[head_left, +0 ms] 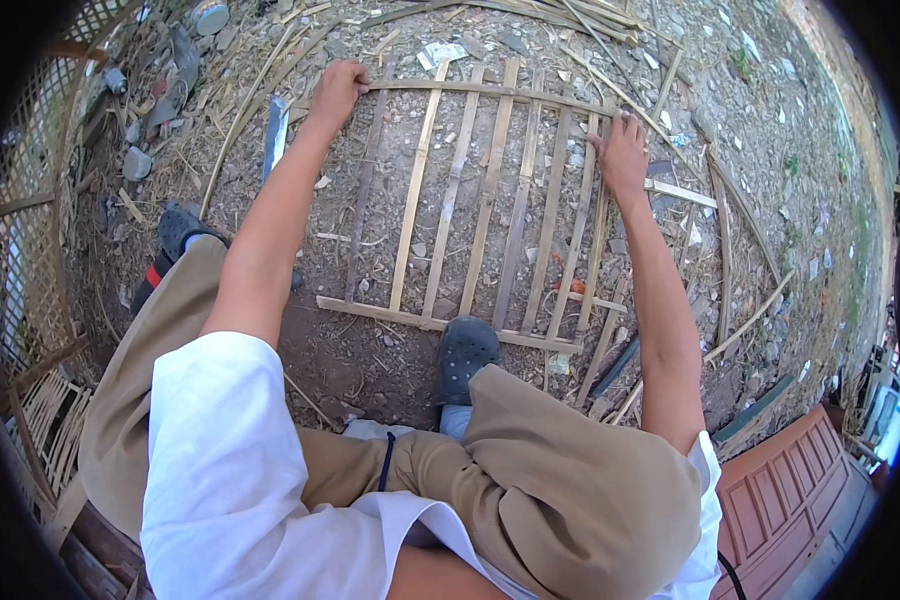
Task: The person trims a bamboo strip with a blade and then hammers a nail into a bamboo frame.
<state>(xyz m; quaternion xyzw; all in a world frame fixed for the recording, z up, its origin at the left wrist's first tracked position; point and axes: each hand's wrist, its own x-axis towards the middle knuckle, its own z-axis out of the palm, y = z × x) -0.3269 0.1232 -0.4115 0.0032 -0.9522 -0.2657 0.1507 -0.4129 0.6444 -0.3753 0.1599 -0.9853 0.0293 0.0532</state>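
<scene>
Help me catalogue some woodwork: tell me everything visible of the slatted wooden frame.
The slatted wooden frame lies flat on littered bare ground. Roughly eight narrow strips, mostly pale tan, the leftmost greyer, run spaced apart between a far rail and a near rail. Several strip ends poke past the far rail. The left hand touches that rail's left end, the right hand its right end. A dark clog overlaps the near rail in view.

Through one wide, head-worn fisheye I look steeply down and forward: trousers (580, 480) loom nearest at six o'clock, the slatted frame (489, 190) sits farther off toward twelve, and lattice (30, 180) at nine and a reddish panel (785, 490) at four curve along the rim.
</scene>
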